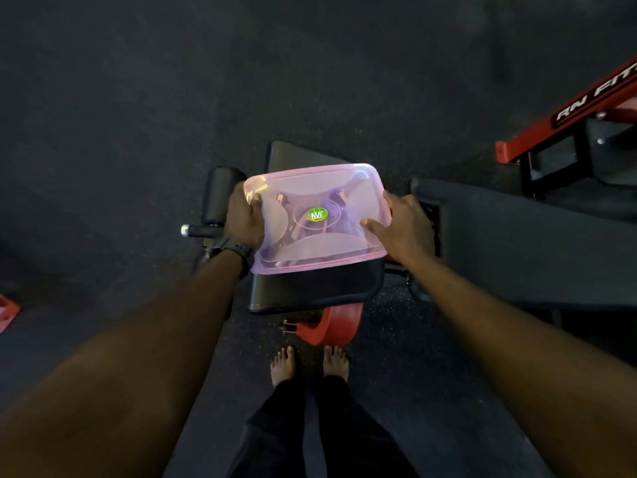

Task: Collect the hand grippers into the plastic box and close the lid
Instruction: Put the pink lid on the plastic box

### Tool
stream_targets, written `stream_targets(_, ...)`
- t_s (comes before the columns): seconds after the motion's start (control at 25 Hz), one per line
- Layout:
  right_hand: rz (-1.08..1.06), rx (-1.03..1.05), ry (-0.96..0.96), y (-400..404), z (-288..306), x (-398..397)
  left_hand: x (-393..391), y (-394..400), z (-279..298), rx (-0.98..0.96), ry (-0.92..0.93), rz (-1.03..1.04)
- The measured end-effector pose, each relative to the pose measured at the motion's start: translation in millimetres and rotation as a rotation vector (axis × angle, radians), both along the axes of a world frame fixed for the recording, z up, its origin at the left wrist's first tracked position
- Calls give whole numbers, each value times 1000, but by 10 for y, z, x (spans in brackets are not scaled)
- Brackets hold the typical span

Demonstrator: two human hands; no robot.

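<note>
A pink see-through plastic box (pixel 296 257) sits on the black padded seat (pixel 320 288) of a gym bench. Its pink lid (pixel 358 198), with a green round sticker in the middle, lies on top of it. Dim shapes of hand grippers (pixel 339 196) with metal springs show through the lid. My left hand (pixel 243 219) grips the lid's left edge, thumb on top. My right hand (pixel 403 224) rests on the lid's right edge, with its fingers spread and its thumb flat on the lid.
A black foam roller pad (pixel 220 198) and a handle stick out left of the seat. A second black bench pad (pixel 517 236) lies to the right, a red and black machine frame (pixel 565 115) behind it. A red bracket (pixel 331 326) hangs under the seat above my bare feet.
</note>
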State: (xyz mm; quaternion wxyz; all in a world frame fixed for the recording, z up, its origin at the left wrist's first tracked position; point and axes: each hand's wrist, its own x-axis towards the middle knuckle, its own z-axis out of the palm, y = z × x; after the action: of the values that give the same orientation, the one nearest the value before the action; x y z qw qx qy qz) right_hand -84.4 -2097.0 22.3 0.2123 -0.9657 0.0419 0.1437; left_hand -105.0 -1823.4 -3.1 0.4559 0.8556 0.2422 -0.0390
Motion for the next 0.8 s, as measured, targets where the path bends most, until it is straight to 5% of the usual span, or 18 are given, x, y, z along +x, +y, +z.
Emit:
stream_targets(0.2,155,-190,-177,125,-174,-175,-47,-63,-99,199,-34,-37)
stream_targets(0.4,310,-207,-209,318,-327,-133,-123,-230,-72,623,5,-345)
stream_targets(0.64,245,-88,-406,225,-573,-219,-104,-166,-231,593,-11,-353)
stream_targets(0.8,280,-134,-260,240,-432,-178,-57,-156,-129,540,22,-373)
